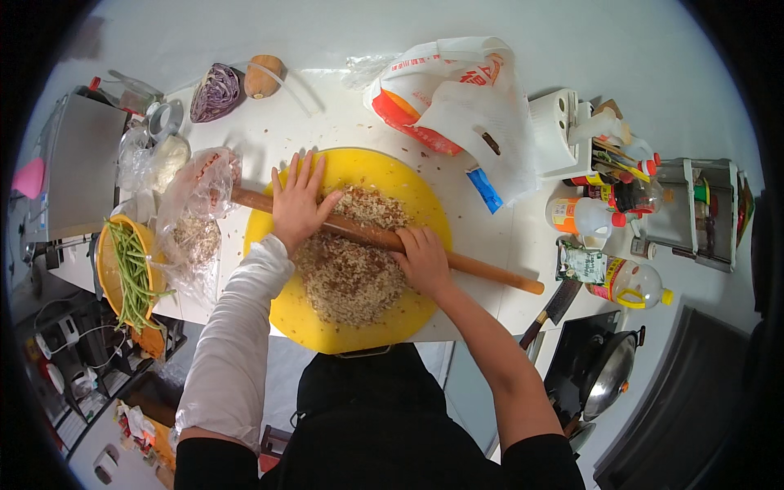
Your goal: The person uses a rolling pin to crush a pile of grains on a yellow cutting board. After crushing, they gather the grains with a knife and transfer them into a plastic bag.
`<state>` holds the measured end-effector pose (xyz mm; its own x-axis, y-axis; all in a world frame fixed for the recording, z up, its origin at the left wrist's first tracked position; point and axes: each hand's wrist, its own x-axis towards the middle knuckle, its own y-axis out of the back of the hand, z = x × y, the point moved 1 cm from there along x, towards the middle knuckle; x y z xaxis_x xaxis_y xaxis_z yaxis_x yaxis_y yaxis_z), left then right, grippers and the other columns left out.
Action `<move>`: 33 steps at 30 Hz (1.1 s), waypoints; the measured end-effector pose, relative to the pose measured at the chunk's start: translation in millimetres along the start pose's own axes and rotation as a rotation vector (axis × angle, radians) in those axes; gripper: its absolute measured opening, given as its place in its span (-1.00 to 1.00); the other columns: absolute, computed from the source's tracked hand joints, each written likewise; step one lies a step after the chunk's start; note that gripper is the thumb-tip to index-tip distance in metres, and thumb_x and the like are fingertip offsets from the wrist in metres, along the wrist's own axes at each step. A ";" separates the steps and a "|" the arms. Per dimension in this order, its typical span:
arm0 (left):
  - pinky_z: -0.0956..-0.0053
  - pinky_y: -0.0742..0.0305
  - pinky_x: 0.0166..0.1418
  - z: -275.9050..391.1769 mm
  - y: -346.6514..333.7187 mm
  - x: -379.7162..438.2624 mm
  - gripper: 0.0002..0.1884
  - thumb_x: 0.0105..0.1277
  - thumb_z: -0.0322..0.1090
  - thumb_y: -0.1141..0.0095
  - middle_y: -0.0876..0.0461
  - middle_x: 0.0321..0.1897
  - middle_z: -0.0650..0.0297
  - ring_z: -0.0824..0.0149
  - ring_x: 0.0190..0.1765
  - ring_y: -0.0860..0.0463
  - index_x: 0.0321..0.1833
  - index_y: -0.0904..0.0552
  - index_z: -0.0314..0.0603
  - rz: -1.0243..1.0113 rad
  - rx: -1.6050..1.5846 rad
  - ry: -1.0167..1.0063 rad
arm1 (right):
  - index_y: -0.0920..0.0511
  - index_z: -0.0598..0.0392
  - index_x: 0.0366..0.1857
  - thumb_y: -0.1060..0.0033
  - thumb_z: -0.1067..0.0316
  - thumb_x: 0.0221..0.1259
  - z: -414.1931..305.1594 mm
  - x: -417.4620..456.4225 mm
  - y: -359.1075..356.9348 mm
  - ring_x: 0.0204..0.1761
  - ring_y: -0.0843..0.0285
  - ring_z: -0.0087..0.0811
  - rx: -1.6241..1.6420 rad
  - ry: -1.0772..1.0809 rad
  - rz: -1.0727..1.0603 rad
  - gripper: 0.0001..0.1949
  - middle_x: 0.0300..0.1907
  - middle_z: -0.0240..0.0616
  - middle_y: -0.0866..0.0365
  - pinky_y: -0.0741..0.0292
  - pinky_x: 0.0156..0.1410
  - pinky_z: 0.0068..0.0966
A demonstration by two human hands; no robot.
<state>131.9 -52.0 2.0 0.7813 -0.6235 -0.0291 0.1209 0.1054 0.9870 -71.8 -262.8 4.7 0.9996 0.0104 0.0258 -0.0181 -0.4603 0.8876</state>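
Observation:
A round yellow cutting board (438, 202) lies before me, its near side at the counter's front edge. Crushed nuts (355, 285) cover its middle, with bits scattered around. A long wooden rolling pin (490, 269) lies slantwise across them, its right end beyond the board. My left hand (300, 199) rests palm down across the pin, fingers spread; a white sleeve covers that forearm. On the pin's right half, my right hand (424, 257) has its fingers curled over the wood. The pin's underside is hidden.
Clear plastic bags (196, 226) with food inside and a yellow basket of green beans (128, 269) stand left. Behind are half a red cabbage (214, 95), a squash (263, 76) and a white printed bag (453, 98). Right are bottles (576, 214), a cleaver (554, 309) and a wok (612, 373).

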 end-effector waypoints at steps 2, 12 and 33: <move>-0.29 0.25 0.62 0.8 -1.6 3.2 -0.19 0.48 0.30 0.14 -0.08 0.65 0.14 0.00 0.68 0.04 0.66 -0.14 0.01 0.030 -0.046 -0.007 | -0.44 0.14 0.23 -0.41 0.25 0.18 0.4 6.9 8.6 0.15 -0.43 -0.04 0.021 0.007 0.015 -0.46 0.09 -0.09 -0.50 -0.42 0.21 -0.21; -0.28 0.25 0.63 15.9 -9.6 61.0 -0.16 0.46 0.42 0.25 -0.23 0.59 0.13 0.01 0.67 -0.01 0.62 -0.21 -0.01 0.136 0.014 -0.019 | -0.27 0.21 0.46 -0.06 -0.05 0.45 25.2 61.9 7.8 0.56 -0.10 0.00 -0.347 -0.160 0.167 -0.34 0.49 0.04 -0.24 -0.14 0.53 0.19; -0.25 0.17 0.62 16.2 -10.8 -10.8 -0.15 0.45 0.42 0.22 -0.12 0.64 0.15 -0.02 0.66 -0.02 0.64 -0.18 0.04 0.095 0.062 0.004 | -0.19 0.20 0.53 0.05 0.04 0.51 -4.8 19.4 -11.2 0.60 -0.05 0.00 -0.271 -0.201 0.139 -0.36 0.58 0.02 -0.14 -0.11 0.54 0.20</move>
<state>112.2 -59.0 -5.8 0.7900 -0.6097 0.0646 0.0084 0.1161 0.9932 -52.3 -253.2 -2.5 0.9709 -0.2229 0.0879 -0.1323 -0.1928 0.9723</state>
